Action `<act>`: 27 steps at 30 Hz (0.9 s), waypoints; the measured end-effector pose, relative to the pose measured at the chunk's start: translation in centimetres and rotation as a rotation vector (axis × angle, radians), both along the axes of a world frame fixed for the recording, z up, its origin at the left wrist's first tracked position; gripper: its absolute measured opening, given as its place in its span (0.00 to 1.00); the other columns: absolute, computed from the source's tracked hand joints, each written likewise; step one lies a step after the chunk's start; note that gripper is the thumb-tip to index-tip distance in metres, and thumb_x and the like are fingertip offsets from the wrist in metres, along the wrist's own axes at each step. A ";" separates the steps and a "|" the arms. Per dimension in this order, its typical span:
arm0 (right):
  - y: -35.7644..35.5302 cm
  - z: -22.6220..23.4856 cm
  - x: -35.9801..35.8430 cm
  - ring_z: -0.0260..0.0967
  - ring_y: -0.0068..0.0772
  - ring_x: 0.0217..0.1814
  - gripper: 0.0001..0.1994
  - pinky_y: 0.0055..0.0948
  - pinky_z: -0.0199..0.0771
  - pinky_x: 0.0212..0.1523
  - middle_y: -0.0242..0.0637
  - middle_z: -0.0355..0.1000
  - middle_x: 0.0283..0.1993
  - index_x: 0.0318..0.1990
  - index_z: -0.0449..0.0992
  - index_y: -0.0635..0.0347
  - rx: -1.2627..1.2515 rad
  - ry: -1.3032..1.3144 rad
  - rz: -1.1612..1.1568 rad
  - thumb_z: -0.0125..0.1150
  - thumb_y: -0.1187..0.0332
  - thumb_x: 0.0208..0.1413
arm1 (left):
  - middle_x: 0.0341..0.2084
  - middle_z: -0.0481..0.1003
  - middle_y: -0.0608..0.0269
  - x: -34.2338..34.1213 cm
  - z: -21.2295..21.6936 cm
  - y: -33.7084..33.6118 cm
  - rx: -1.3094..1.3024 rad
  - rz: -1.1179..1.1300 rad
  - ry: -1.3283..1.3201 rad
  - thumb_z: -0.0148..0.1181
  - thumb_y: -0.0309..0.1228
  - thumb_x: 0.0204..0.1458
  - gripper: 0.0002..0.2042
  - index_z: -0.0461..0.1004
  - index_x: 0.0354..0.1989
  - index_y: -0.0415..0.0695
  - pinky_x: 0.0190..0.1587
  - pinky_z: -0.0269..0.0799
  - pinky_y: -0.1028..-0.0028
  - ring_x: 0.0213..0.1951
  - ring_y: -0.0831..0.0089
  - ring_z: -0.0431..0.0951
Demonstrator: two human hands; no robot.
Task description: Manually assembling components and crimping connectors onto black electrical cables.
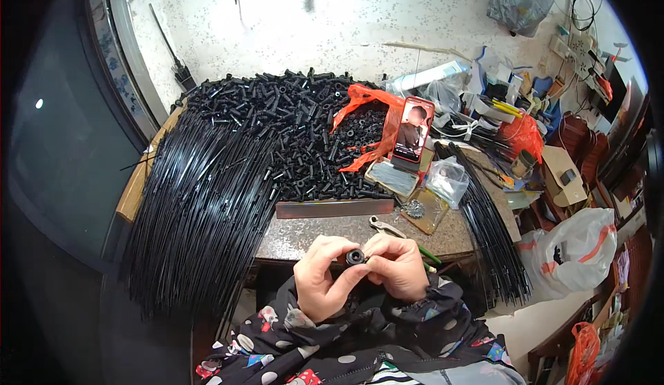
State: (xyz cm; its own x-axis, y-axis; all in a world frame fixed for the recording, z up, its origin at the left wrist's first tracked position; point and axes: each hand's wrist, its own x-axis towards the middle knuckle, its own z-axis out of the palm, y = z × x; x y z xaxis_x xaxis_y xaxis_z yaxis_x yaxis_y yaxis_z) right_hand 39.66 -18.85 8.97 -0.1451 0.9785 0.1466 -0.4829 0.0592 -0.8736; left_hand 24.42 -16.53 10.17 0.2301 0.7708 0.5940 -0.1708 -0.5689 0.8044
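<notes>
Above the table's front edge, my left hand (323,276) grips a short black plastic tube (355,256) between thumb and forefinger, its round hollow end facing up. My right hand (400,269) is pinched closed against the tube's right side. Whatever lies between its fingertips is too small or hidden to make out. Just beyond my right hand lie pliers (384,227) with green handles. A flat box of thin metal pins (393,177) and a small cluster of shiny metal pieces (414,209) are farther off.
A large heap of black plastic tubes (297,129) covers the back, held by a dark bar (335,209). Long thin black rods (200,205) hang over the left edge, more rods (487,233) at right. A phone (413,129) stands by a red bag (373,101); a white bag (574,254) sits right.
</notes>
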 end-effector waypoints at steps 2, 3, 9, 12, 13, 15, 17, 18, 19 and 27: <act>0.4 -0.5 -0.7 0.61 0.16 0.24 0.07 0.17 0.64 0.25 0.30 0.65 0.31 0.29 0.69 0.62 0.120 -0.070 -0.097 0.61 0.79 0.43 | 0.29 0.70 0.56 -0.3 0.0 0.5 0.080 -0.006 0.126 0.58 0.25 0.46 0.09 0.70 0.35 0.35 0.35 0.67 0.76 0.33 0.71 0.71; 0.6 -0.6 -1.2 0.61 0.15 0.23 0.10 0.17 0.64 0.24 0.28 0.64 0.30 0.30 0.67 0.60 0.240 -0.139 -0.187 0.62 0.80 0.41 | 0.29 0.69 0.57 -0.4 -0.3 0.9 0.116 -0.078 0.154 0.52 0.32 0.51 0.11 0.69 0.35 0.35 0.37 0.65 0.75 0.33 0.69 0.70; -1.3 0.2 -3.1 0.61 0.13 0.29 0.17 0.13 0.65 0.28 0.28 0.63 0.31 0.36 0.64 0.60 0.221 -0.319 -0.394 0.66 0.76 0.40 | 0.31 0.67 0.57 0.4 -2.2 0.1 0.049 -0.063 -0.068 0.45 0.40 0.55 0.16 0.66 0.37 0.35 0.38 0.61 0.77 0.32 0.72 0.67; -0.8 -0.3 -2.5 0.62 0.14 0.31 0.22 0.14 0.66 0.29 0.29 0.62 0.33 0.40 0.62 0.60 0.028 -0.035 -0.239 0.67 0.76 0.38 | 0.30 0.66 0.59 0.2 -1.9 0.3 0.098 -0.136 -0.064 0.45 0.42 0.55 0.18 0.66 0.38 0.36 0.34 0.62 0.78 0.29 0.75 0.67; -0.6 0.3 -1.8 0.62 0.15 0.32 0.24 0.15 0.66 0.30 0.30 0.61 0.35 0.42 0.60 0.60 -0.049 -0.054 -0.104 0.67 0.76 0.37 | 0.29 0.66 0.60 0.2 -1.7 0.0 0.009 -0.291 -0.068 0.44 0.43 0.55 0.19 0.64 0.40 0.36 0.32 0.62 0.80 0.27 0.77 0.66; 0.2 0.6 -1.2 0.61 0.18 0.35 0.30 0.15 0.66 0.30 0.32 0.60 0.37 0.46 0.57 0.58 -0.021 -0.130 0.105 0.68 0.75 0.35 | 0.28 0.64 0.63 -0.4 -2.3 -0.7 -0.141 -0.546 -0.041 0.41 0.47 0.54 0.22 0.58 0.45 0.39 0.25 0.60 0.83 0.22 0.82 0.64; -0.2 1.7 -1.3 0.58 0.19 0.36 0.31 0.19 0.64 0.34 0.32 0.59 0.37 0.46 0.58 0.59 -0.086 -0.167 0.166 0.71 0.70 0.33 | 0.24 0.64 0.66 -1.3 -2.8 -1.0 -0.214 -0.623 -0.047 0.41 0.49 0.54 0.23 0.56 0.46 0.40 0.23 0.57 0.84 0.22 0.84 0.62; -0.4 1.6 -1.3 0.58 0.20 0.36 0.31 0.22 0.63 0.36 0.32 0.59 0.37 0.45 0.59 0.59 -0.090 -0.204 0.120 0.71 0.68 0.32 | 0.23 0.63 0.67 -1.3 -2.5 -1.3 -0.248 -0.603 -0.074 0.41 0.49 0.54 0.23 0.56 0.47 0.41 0.23 0.56 0.85 0.22 0.84 0.61; -0.3 1.5 -1.3 0.57 0.22 0.36 0.31 0.24 0.63 0.37 0.32 0.59 0.38 0.45 0.60 0.59 0.056 -0.373 -0.041 0.71 0.67 0.32 | 0.23 0.64 0.67 -1.2 -1.9 -1.1 -0.374 -0.572 -0.064 0.41 0.51 0.53 0.24 0.57 0.46 0.41 0.23 0.56 0.85 0.22 0.84 0.62; -1.5 4.5 -1.5 0.60 0.34 0.37 0.18 0.35 0.56 0.39 0.31 0.64 0.33 0.32 0.75 0.56 0.873 -1.214 -0.779 0.67 0.58 0.32 | 0.23 0.67 0.65 -1.7 -2.0 1.0 -0.545 -0.645 -0.341 0.52 0.48 0.50 0.22 0.66 0.35 0.36 0.21 0.55 0.87 0.19 0.86 0.60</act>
State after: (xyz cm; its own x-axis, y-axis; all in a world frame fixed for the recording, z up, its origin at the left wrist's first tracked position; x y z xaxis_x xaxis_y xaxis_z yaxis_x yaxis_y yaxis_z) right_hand 38.11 -20.34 13.50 -0.1283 0.5593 0.8190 0.7715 0.5752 -0.2720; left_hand 22.70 -15.57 8.12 0.5928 0.7473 0.3001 -0.6020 0.1637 0.7815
